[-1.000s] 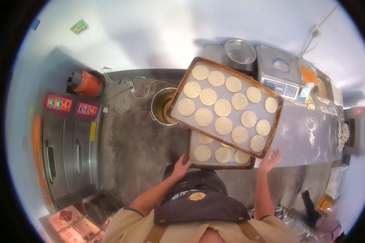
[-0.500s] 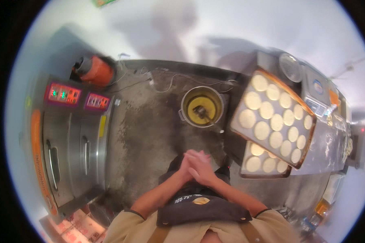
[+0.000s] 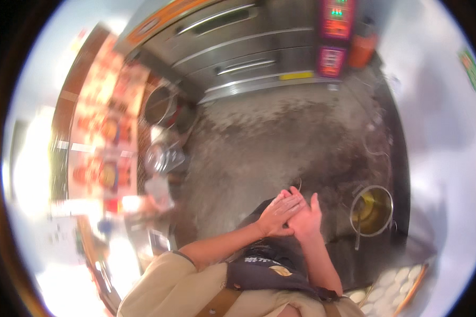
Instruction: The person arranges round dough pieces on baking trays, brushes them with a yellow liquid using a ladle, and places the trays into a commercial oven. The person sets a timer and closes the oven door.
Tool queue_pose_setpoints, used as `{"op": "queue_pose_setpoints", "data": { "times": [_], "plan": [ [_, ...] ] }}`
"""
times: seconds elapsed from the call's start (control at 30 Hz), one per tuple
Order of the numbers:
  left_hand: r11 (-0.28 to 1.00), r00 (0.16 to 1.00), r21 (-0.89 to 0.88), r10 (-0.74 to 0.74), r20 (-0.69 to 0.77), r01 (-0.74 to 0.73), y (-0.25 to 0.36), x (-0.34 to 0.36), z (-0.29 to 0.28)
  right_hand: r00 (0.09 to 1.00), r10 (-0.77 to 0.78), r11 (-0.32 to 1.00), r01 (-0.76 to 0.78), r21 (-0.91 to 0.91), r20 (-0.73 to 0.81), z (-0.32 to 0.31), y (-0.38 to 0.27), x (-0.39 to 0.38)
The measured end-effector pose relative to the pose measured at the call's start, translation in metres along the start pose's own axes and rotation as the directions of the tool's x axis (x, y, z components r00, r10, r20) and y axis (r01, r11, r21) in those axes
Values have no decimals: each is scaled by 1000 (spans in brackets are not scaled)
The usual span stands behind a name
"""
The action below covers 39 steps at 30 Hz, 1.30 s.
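My left hand lies across my right hand in front of my dark apron. The left fingers are stretched flat over the palm and fingers of the right, whose thumb sticks out; I see nothing held in either. A metal pot with yellow contents and a utensil in it stands on the floor to their right. Trays of pale round dough pieces show at the lower right edge.
A steel two-deck oven with lit control panels stands ahead, an orange appliance beside it. Along the left run a pinkish printed counter and plastic containers. Cables lie by the right wall.
My hands have let go of the lower tray and come together. My view has swung left: the oven is now ahead, the trays at the lower right.
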State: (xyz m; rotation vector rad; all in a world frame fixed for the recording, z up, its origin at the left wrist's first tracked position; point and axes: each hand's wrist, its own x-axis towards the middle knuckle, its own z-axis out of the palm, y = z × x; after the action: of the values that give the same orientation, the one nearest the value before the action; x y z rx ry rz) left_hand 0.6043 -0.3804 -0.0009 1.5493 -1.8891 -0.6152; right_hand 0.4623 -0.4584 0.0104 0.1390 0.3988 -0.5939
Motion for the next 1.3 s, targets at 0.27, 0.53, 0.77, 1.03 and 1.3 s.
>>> {"op": "queue_pose_setpoints", "data": {
  "times": [0.27,0.53,0.77,1.03,1.3],
  "plan": [
    [251,233,-508,-967,-100,824,-125,-232,-42,922,207,805,-350,-479,-327,-5,134,86],
    [-127,-183,-892,-982,51,434,-291,-504,-113,857,69,309,-504,-806,-510,-36,351,273],
    [-49,-298,-922,-952,-73,384,-421,-654,-242,813,60,30,-582,-813,-580,-74,538,469],
    [125,-157,-661,-924,-350,740,-695,-694,-390,816,-116,-83,-575,-814,-566,-166,644,736],
    [135,-8,-446,-953,-304,885,-947,-651,-484,726,-136,127,-662,-739,-674,-238,721,912]
  ]
}}
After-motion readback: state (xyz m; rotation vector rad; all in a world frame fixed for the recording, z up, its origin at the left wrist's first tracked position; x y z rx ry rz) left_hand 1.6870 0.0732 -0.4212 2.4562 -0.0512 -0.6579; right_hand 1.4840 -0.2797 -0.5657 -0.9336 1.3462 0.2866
